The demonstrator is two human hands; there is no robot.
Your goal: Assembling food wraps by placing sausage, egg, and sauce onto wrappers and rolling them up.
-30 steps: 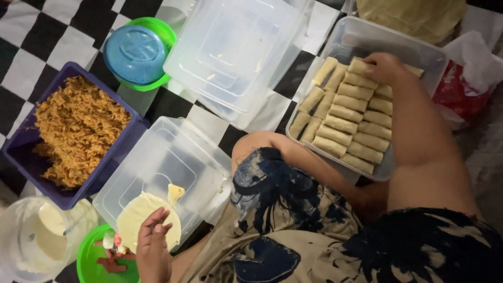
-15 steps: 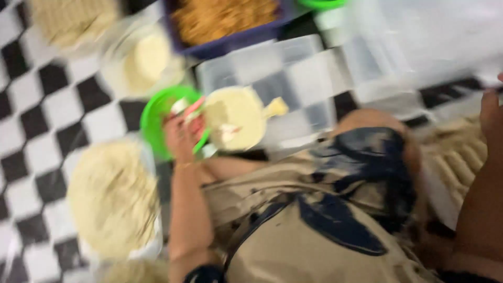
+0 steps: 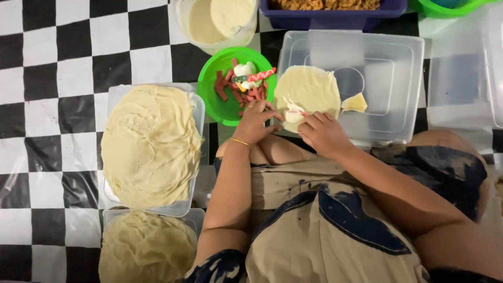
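Checkered black-and-white floor carries stacked wrappers (image 3: 151, 144) at left, within easy reach. At centre the left hand (image 3: 255, 123) and right hand (image 3: 324, 133) press curled fingers on filling (image 3: 292, 113), steadying it on the round wrapper (image 3: 308, 94) spread flat over an upturned clear lid (image 3: 387, 78), beside the green bowl (image 3: 215, 102).

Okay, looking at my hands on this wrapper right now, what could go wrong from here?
1. The thin wrapper lies on an upturned clear lid; both the left hand and right hand press its near edge, so it might tear.
2. That near edge sits by the lid's rim, so the filling could slide off toward your lap.
3. The green bowl sits close beside the left hand and might get bumped.
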